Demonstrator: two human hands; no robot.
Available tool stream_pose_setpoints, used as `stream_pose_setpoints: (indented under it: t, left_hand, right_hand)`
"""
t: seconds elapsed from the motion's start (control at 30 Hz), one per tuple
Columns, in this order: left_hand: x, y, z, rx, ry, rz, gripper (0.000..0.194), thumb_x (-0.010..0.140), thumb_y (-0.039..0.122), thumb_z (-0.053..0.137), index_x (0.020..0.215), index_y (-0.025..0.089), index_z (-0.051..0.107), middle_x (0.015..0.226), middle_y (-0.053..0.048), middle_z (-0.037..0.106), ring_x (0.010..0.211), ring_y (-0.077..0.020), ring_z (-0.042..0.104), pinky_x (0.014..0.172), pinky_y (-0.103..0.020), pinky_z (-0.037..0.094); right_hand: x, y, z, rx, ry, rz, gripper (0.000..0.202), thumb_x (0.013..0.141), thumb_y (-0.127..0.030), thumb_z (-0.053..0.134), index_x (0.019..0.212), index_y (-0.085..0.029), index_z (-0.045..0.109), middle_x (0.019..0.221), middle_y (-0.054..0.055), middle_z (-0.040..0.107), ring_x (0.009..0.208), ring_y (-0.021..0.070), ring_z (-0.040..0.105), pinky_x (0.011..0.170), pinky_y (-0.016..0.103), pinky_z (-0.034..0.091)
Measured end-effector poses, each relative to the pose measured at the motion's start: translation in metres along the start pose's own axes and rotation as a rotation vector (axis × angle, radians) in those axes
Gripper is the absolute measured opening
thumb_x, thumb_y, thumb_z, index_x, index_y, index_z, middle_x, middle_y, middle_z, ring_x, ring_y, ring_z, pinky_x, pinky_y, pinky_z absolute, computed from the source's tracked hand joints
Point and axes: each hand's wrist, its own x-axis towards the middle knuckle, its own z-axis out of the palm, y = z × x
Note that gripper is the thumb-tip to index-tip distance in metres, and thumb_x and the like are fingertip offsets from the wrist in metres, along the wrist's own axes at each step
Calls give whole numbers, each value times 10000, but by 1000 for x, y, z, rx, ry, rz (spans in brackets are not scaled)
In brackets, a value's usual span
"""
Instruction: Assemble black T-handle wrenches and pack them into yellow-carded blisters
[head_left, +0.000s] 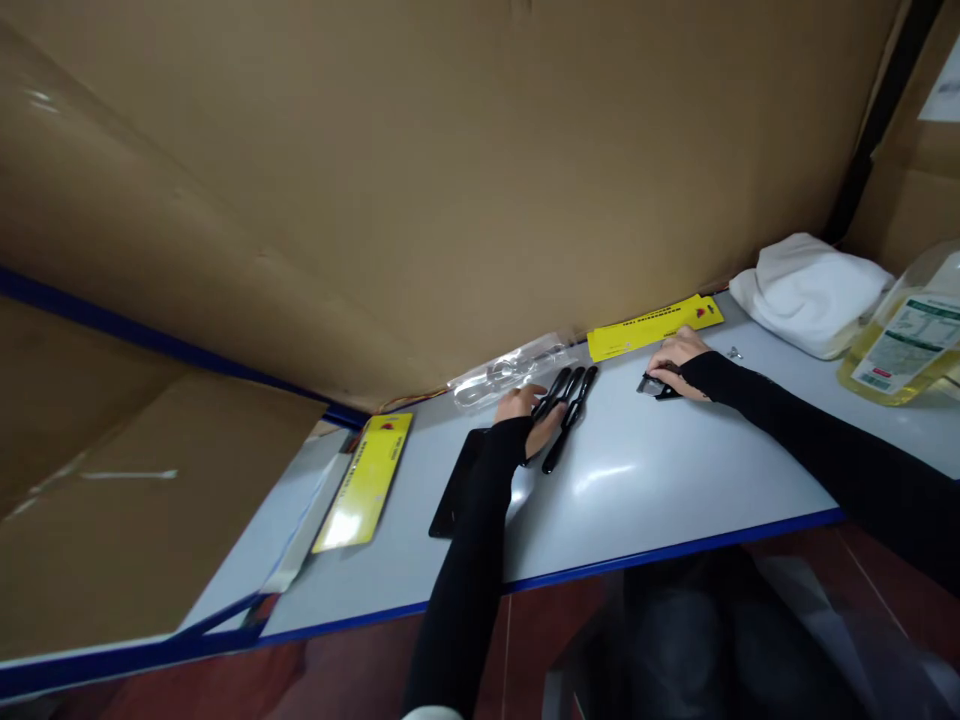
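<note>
Several slim black tools with long handles, shaped like spokeshaves (576, 400), lie side by side on the grey-white tabletop. My left hand (525, 418) is on the leftmost of them, its fingers and thumb closed around the tool's middle and hiding part of it. Farther right, my right hand (681, 358) pinches small dark metal pieces (658, 386) against the table; their exact kind is hard to make out. Some tiny silvery parts (735, 352) lie just right of that hand. A flat black object (453, 495) is partly covered by my left forearm.
Yellow printed cards (622, 338) lie along the cardboard wall (480, 180), and another yellow card (364, 485) is at left. Clear plastic sleeves (502, 372) rest behind my left hand. White cloth (814, 290) and a bottle of yellow liquid (900, 340) stand at right. A blue edge (675, 545) borders the table.
</note>
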Motion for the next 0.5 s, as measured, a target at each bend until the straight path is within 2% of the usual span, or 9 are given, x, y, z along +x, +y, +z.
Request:
stream_pose_setpoints:
  t: [0.1,0.2,0.37,0.5]
  left_hand:
    - [-13,5,16,86,-28,54,429,816,549,764,1080,211,775,955,-116,687,952,-316,654,934,-452,519]
    - [-18,12,24,120,-29,56,439,832,538,749,1114,207,803,1004,-139,668,958,-332,660,935,-467,532]
    - [-24,20,30,87,37,98,286,905,408,660,1024,201,819,1111,-168,657,1081,-379,640,993,-512,516]
    - [-27,25,31,28,119,48,202,932,350,616,960,218,766,1116,-144,646,1033,-360,647,943,-498,531]
  right_hand:
    - [0,2,5,39,-3,32,194,956,-312,656,891,-251,828,876,56,796,894,251,654,917,414,440]
    - [0,-1,5,63,-26,98,137,917,-259,697,887,-237,830,896,50,812,833,229,684,821,366,487]
    - [-1,-6,-12,82,-1,173,152,913,-267,696,862,-217,830,912,54,821,825,217,710,759,336,511]
    - [-3,-1,-22,33,40,236,158,915,-305,701,896,-223,836,925,51,825,834,220,708,756,336,525]
